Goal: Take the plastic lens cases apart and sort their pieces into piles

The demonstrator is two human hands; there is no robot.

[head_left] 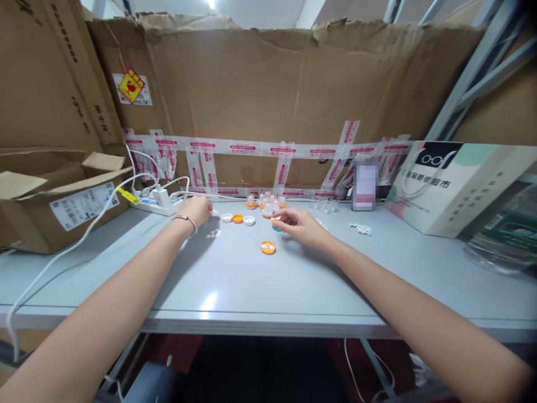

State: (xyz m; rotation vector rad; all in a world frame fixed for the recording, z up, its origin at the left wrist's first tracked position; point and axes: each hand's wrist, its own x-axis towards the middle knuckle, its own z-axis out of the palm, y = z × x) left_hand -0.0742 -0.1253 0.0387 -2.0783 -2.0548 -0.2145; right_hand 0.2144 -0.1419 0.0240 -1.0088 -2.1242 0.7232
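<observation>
Closest to me on the desk is an orange disc with white bits in it, then some loose white pieces. My right hand looks to be pinching an orange-and-teal piece, right of three caps. Left hand: can't tell if it's gripping. Clear pieces sit behind. Seems like a small-parts pickup step, so I'd say light fingertips next.

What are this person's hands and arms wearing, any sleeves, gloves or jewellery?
No sleeve shows on the left forearm or right forearm. The left hand and right hand are gloveless. A thin, silvery bracelet circles the left wrist.
</observation>
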